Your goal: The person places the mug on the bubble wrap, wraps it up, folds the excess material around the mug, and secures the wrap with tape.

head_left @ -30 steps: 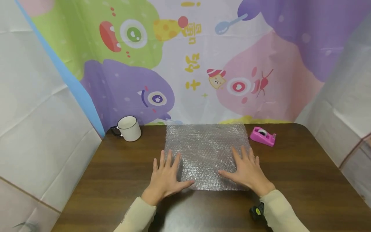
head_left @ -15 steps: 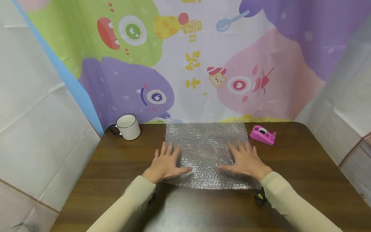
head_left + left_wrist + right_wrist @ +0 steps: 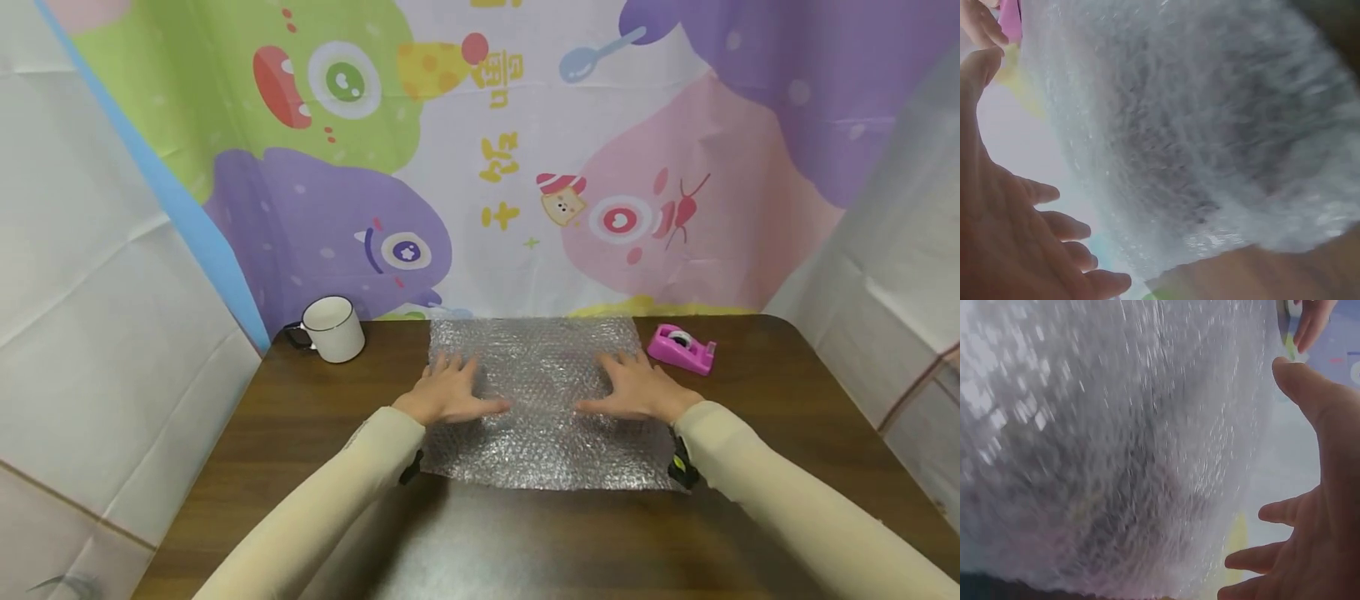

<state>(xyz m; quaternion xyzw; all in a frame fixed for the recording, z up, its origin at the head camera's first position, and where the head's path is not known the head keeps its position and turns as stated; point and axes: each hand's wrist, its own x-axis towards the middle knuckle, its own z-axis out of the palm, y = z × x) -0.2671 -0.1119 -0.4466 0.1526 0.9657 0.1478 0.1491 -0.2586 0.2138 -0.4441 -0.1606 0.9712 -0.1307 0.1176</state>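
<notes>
A clear sheet of bubble wrap (image 3: 540,454) lies spread on the dark wooden table (image 3: 480,558), its far edge at the back of the tabletop. Over its left half is my left hand (image 3: 448,393), fingers spread and thumb pointing inward. My right hand (image 3: 637,390) mirrors it over the right half. Neither hand grips anything. In the left wrist view the palm and fingers of the left hand (image 3: 1016,225) stretch out beside the bubble wrap (image 3: 1172,125). Similarly, the right wrist view has the right hand (image 3: 1316,481) with fingers apart near the wrap (image 3: 1116,444).
A white mug (image 3: 335,332) with a dark rim and dark handle stands at the back left. At the back right sits a pink tape dispenser (image 3: 681,350) with a roll in it. Behind the table hangs a cartoon-printed cloth (image 3: 510,267); pale panels (image 3: 97,317) flank both sides.
Both hands have slid forward over the bubble wrap, away from the body, fingers still spread. The wrap's near corners now show wider to either side. Mug and tape dispenser stay put.
</notes>
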